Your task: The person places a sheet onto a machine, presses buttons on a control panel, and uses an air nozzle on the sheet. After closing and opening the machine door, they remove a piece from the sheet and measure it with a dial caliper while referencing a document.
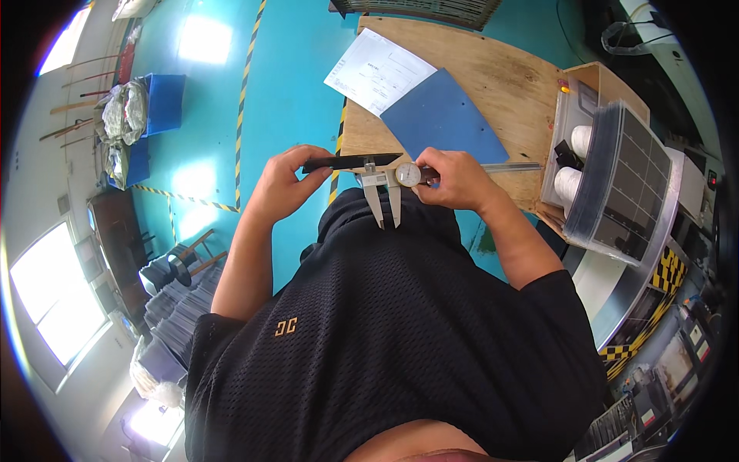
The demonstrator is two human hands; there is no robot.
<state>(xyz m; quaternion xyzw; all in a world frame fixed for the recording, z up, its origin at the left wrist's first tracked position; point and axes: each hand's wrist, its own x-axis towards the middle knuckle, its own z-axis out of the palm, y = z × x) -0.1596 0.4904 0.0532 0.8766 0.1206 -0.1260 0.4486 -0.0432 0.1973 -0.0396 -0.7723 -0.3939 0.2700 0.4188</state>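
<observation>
My left hand (283, 185) pinches one end of a narrow black flat piece (350, 162) between thumb and fingers. In my right hand (460, 182) is a dial caliper (376, 180), gripped beside its round white dial. The caliper's long jaws point toward my body and stand slightly apart. Its short upper jaws meet the black piece near the middle; whether they sit in an opening of it I cannot tell. The caliper's beam (512, 166) reaches out to the right, past my right hand, over the table. Both hands are in front of my waist.
Ahead stands a wooden table (477, 58) with a printed drawing sheet (379, 71) partly under a blue folder (445, 115). At its right are a carton (616, 86), white spools (568, 183) and dark panels (625, 185). Blue bins (165, 104) and stacked grey sheets (181, 308) lie left.
</observation>
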